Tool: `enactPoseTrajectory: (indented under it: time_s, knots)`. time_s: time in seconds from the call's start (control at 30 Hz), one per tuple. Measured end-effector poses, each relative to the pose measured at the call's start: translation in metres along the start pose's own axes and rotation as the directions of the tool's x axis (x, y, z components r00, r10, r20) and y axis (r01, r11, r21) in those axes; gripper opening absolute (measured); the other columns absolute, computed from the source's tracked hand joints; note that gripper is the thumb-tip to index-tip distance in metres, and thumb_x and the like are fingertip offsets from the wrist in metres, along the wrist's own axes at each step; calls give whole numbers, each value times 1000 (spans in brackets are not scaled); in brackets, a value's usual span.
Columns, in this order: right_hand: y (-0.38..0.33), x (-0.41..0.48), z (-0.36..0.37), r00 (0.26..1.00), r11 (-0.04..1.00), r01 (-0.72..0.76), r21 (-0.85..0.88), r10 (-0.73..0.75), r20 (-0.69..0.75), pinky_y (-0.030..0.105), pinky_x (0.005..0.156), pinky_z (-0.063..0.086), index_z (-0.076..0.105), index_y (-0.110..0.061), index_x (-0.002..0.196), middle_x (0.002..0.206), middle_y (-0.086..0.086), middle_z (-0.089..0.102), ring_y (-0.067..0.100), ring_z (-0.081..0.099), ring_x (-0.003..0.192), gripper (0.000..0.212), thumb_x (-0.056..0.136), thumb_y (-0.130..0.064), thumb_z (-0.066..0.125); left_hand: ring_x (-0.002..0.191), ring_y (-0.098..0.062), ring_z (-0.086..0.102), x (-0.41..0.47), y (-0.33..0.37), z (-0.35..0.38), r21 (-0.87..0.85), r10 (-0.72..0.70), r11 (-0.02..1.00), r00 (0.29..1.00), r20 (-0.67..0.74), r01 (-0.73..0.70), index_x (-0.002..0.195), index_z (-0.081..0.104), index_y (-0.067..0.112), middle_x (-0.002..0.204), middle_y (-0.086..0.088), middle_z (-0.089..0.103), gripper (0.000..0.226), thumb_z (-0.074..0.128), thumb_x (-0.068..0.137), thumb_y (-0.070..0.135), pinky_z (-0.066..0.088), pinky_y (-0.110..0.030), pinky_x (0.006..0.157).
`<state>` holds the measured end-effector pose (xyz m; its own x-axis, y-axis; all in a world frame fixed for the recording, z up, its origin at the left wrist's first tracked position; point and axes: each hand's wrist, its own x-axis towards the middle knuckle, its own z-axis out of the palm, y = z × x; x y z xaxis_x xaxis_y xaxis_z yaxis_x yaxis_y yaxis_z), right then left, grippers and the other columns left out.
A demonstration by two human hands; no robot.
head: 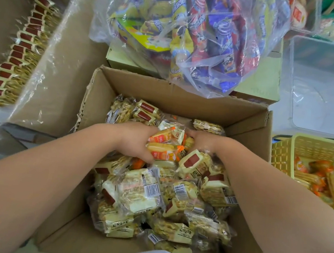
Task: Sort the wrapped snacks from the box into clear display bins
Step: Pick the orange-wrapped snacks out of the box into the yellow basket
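Observation:
An open cardboard box (175,98) in front of me is piled with cream-wrapped snacks (140,193) bearing dark red labels and barcodes. A few orange-wrapped snacks (162,151) lie at the far middle of the pile. My left hand (136,139) is closed around these orange packets. My right hand (201,140) rests just to their right, its fingers pushed down among the wrappers and hidden. A clear plastic bin (321,84) stands at the far right.
A yellow slotted basket (304,149) at the right holds more orange-wrapped snacks (321,177). On the left, a plastic-lined carton (65,64) holds neat rows of cream and red packets (14,58). A clear bag of colourful snacks (192,36) sits behind the box.

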<state>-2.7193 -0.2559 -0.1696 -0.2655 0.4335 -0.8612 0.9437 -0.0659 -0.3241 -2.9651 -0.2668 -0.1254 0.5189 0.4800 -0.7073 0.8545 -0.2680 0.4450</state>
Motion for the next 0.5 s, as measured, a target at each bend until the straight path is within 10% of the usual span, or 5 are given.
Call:
enactPoseTrajectory:
  time_s: [0.1,0.2,0.33,0.5]
  knots:
    - [-4,-4,3,998,1000,-20,-15,21,54,45,103,50,-1,-30,162,159,19,35,44,51,131,93,97,-10,63,85,-5,57,-5,0,-2,39,33,999,999,38,-35,110,43,40,97,17,59,58,84,71,52,49,-33,74]
    - [-6,-11,5,993,999,-21,27,18,113,31,64,53,-3,-27,162,153,27,39,40,64,100,87,101,-4,56,82,-2,53,-13,-2,1,108,59,992,997,40,-63,110,39,42,93,18,55,64,87,68,47,45,-30,70]
    - [-4,-26,16,990,1000,8,-5,-7,139,53,106,42,14,-5,160,160,30,26,53,42,134,70,103,-1,53,81,-10,55,-19,0,8,206,70,976,998,2,-69,117,40,37,89,16,52,75,90,62,45,46,-31,69]
    - [-14,-53,35,993,977,83,194,-97,61,51,114,35,33,18,146,151,39,34,55,34,139,47,101,9,46,76,-6,53,-23,3,14,157,89,985,991,-104,-72,108,42,37,86,16,53,69,90,59,40,45,-26,60]
